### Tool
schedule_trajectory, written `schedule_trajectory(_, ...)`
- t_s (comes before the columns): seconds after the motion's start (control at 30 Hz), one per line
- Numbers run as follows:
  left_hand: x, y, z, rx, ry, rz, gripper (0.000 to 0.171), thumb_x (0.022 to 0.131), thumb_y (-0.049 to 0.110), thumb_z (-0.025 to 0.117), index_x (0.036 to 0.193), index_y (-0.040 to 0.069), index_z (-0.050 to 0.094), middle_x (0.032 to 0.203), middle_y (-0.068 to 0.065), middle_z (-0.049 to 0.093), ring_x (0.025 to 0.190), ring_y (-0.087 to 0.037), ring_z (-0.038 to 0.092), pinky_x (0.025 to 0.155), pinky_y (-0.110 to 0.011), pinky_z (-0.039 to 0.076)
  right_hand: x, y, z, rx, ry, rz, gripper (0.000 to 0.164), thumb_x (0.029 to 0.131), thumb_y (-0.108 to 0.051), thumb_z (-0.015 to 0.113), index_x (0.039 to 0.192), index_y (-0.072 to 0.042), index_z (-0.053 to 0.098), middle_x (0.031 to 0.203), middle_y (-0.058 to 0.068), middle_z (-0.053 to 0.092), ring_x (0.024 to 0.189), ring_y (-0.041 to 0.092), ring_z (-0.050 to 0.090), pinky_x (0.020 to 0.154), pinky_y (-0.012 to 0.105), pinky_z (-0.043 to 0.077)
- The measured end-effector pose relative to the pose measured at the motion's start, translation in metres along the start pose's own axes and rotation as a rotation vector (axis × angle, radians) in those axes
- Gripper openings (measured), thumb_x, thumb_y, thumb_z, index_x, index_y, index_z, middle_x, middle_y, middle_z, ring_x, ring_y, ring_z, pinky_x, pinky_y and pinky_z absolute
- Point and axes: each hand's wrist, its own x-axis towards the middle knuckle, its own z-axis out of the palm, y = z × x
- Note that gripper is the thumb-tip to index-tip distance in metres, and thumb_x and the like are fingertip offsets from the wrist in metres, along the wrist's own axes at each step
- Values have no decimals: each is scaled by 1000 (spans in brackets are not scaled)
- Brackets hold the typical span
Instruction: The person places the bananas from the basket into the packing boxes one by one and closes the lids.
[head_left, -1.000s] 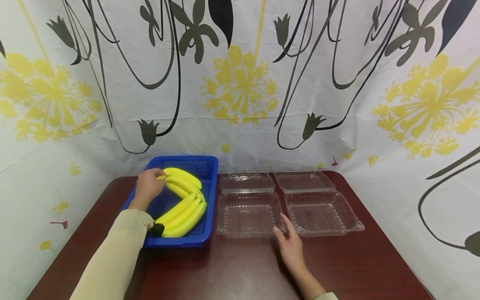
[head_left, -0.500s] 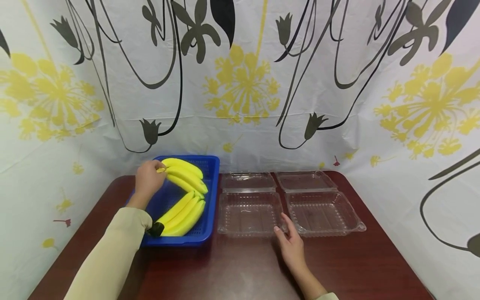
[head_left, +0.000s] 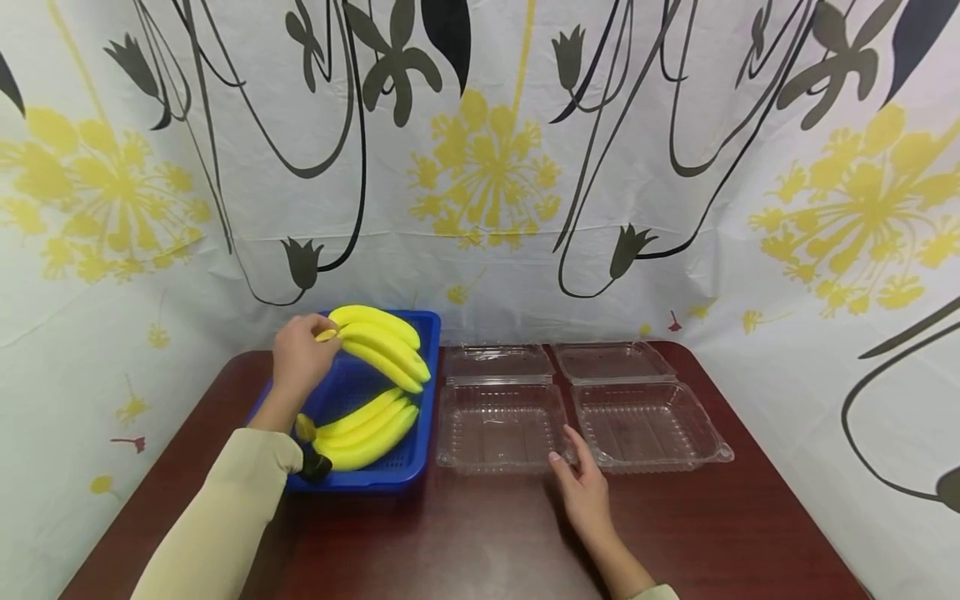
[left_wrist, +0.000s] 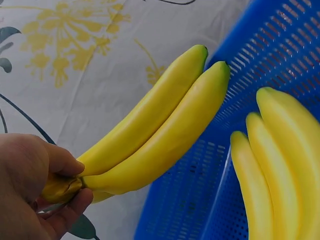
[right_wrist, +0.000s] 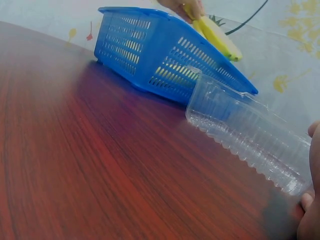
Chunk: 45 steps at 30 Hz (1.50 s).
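My left hand [head_left: 302, 354] pinches the brown stem of a bunch of yellow bananas [head_left: 384, 346] between thumb and fingers. Tips pointing right, the bunch is held up at the far part of a blue plastic basket [head_left: 375, 481]; the right wrist view shows it above the rim. A second banana bunch [head_left: 369, 435] lies in the basket's near half. My right hand [head_left: 585, 496], fingers loosely extended, is at the near right corner of a clear clamshell container [head_left: 498, 421]. Only part of that hand [right_wrist: 311, 187] enters the right wrist view, beside the container's wall.
Another open clear container [head_left: 637, 429] stands to the right of the first. Both lids lie folded back toward the patterned curtain [head_left: 487, 275] behind the table. The dark red-brown table [head_left: 480, 533] extends in front of the basket and containers.
My left hand has raised the banana bunch and shifted it slightly right, swinging its tips over the basket's right side. The right hand stays at the container's corner.
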Motion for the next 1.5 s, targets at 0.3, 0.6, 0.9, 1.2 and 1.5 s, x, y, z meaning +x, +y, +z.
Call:
schedule_trajectory(0.3,-8,7,-4,-8,33,33,18,87,9,63,103,2,69,102,-15,60,99,-36,56,85,-50,48,0,1,-1,3,-2,13,52,97,-24,61,145,-13,45,143,18,48,131,31,43,100,49,42)
schedule_trajectory(0.6,-12,15,-7,-23,53,57,18,86,10,64,102,3,70,101,-14,60,98,-35,57,83,-50,48,1,4,-1,-7,10,9,52,97,-25,62,145,-13,46,142,18,48,130,31,43,100,50,41)
schedule_trajectory(0.9,-16,24,-10,-23,73,110,16,87,8,63,100,3,71,97,-14,60,92,-34,57,78,-49,49,0,2,0,0,-1,17,52,97,-24,61,145,-13,45,143,19,47,131,32,42,100,50,41)
schedule_trajectory(1.2,-17,33,-12,-22,94,152,15,86,7,63,99,4,71,96,-12,59,88,-32,57,76,-47,48,1,2,1,-6,11,8,51,96,-22,63,144,-12,46,141,19,49,130,32,44,99,50,42)
schedule_trajectory(1.5,-24,43,-5,-97,92,145,14,86,9,67,98,5,71,96,-11,59,88,-30,57,72,-43,50,2,3,2,-13,20,-1,51,96,-23,63,144,-13,47,140,19,50,129,32,44,99,50,42)
